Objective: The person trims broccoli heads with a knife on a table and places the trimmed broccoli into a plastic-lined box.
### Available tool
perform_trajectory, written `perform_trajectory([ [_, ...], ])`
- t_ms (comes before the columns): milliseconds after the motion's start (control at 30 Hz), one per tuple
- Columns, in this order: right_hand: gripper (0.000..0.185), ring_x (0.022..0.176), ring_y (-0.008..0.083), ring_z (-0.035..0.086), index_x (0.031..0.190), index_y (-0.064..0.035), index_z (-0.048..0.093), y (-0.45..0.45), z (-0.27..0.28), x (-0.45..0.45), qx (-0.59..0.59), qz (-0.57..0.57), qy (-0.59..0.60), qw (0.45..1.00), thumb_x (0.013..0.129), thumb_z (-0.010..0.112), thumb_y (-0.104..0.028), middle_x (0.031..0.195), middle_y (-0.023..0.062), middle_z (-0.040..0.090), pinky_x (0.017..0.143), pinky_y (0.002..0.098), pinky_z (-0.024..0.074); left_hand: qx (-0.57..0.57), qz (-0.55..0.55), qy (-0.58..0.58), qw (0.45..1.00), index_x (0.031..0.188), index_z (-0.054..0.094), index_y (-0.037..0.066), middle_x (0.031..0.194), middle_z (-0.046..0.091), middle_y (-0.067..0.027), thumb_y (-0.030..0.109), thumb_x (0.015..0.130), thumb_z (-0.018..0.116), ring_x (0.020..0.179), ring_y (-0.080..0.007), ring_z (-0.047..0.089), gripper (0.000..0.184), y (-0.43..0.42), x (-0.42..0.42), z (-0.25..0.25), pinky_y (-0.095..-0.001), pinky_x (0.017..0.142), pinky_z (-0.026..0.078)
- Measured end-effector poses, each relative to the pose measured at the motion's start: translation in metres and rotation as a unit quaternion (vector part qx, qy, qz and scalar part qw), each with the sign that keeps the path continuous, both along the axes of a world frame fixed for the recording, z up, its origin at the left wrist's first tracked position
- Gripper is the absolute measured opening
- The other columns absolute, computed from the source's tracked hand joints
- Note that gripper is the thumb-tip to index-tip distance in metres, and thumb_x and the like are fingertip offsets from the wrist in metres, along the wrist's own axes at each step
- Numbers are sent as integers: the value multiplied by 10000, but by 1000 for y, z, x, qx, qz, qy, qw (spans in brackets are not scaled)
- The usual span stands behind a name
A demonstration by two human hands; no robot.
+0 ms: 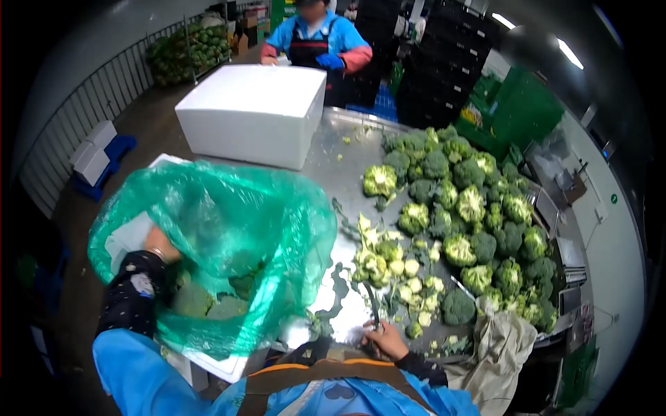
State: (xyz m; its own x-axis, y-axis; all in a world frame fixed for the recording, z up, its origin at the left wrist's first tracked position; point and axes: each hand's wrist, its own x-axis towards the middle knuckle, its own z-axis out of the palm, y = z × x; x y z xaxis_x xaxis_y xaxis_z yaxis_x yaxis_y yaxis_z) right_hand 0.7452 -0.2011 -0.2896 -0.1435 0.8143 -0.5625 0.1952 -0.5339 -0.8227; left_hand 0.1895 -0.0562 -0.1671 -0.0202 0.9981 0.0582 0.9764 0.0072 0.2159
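My left hand (161,244) reaches into a green plastic bag (291,208) that lines a white foam box (232,371). Its fingers are hidden by the bag's folds. Broccoli heads (192,299) lie in the bag below this hand. Close to my body at the table's near edge, my right hand (386,341) is closed around a slim, dark, curved knife (374,305), which points away from me. Cut broccoli stem pieces (395,267) are scattered just beyond the knife.
A large pile of broccoli (472,201) covers the right of the metal table (347,187). A white foam box (253,104) stands at the far left. Behind it is a co-worker (319,41) with a blue glove. A beige cloth (496,353) lies at the near right.
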Motion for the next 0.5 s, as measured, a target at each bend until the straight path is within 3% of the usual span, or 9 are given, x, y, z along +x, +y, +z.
perform_trajectory([
  [67, 180, 393, 82, 480, 1034, -56, 542, 7, -9, 7, 16, 29, 29, 999, 870, 595, -108, 729, 57, 666, 354, 220, 351, 79, -17, 4, 997, 1213, 527, 34, 1139, 582, -209, 394, 649, 747, 1055, -374, 541, 704, -6, 4, 31, -421, 948, 421],
  [100, 161, 394, 81, 481, 1012, -69, 546, 9, -16, 12, 27, 49, -2, 998, 865, 599, -110, 722, 43, 663, 357, 216, 348, 68, 78, 103, 989, 1175, 495, -28, 1025, 597, -232, 374, 617, 768, 987, -372, 563, 740, -21, 8, 49, -420, 884, 460],
  [133, 178, 396, 78, 481, 1024, -65, 543, 10, -22, 19, 53, 51, 8, 997, 862, 601, -108, 712, 38, 658, 357, 217, 350, -27, 105, 57, 992, 1139, 453, -62, 977, 582, -213, 336, 627, 768, 924, -346, 580, 721, -36, 7, 79, -383, 808, 489],
  [167, 208, 395, 73, 471, 1049, -55, 534, 11, -13, 23, 59, 45, -16, 997, 857, 604, -99, 707, 35, 653, 354, 222, 339, -67, 123, -86, 986, 1109, 452, -32, 968, 571, -151, 256, 664, 737, 857, -278, 587, 602, -54, 9, 98, -345, 762, 492],
  [200, 220, 365, 95, 460, 1010, -36, 575, 12, -14, 27, 119, 13, -10, 993, 855, 616, -186, 571, 3, 552, 361, 257, 359, -155, 91, -319, 930, 1108, 452, -17, 949, 557, -99, 221, 695, 699, 822, -206, 577, 537, -73, 26, 124, -327, 741, 484],
  [233, 272, 397, 64, 445, 1109, -40, 517, 13, -16, 38, 89, 6, -29, 996, 853, 600, -78, 703, 34, 632, 362, 231, 317, -117, 93, -418, 896, 1235, 415, -16, 955, 556, -86, 192, 730, 655, 830, -177, 578, 596, -109, 22, 130, -312, 734, 484],
  [267, 268, 430, 53, 455, 1110, -39, 527, 12, -24, 48, 108, -32, -22, 993, 852, 593, -68, 703, 32, 627, 389, 219, 327, -94, 112, -441, 886, 1243, 412, -16, 971, 558, -91, 192, 730, 652, 846, -180, 577, 603, -140, 24, 142, -310, 744, 483],
  [400, 242, 565, 60, 506, 1058, -51, 561, -1, -54, 87, 144, -79, -69, 984, 823, 620, -54, 662, -25, 524, 514, 215, 391, -70, 221, -452, 861, 1274, 398, -17, 1035, 564, -110, 194, 730, 638, 911, -192, 574, 631, -242, 67, 149, -305, 781, 477],
  [500, 220, 479, 73, 431, 1023, -59, 590, -5, -60, 95, 227, -36, -135, 964, 811, 617, -108, 535, -4, 484, 479, 266, 380, -89, 266, -484, 829, 1297, 387, -18, 1082, 568, -124, 196, 730, 628, 959, -201, 572, 652, -282, 120, 138, -302, 808, 473],
])
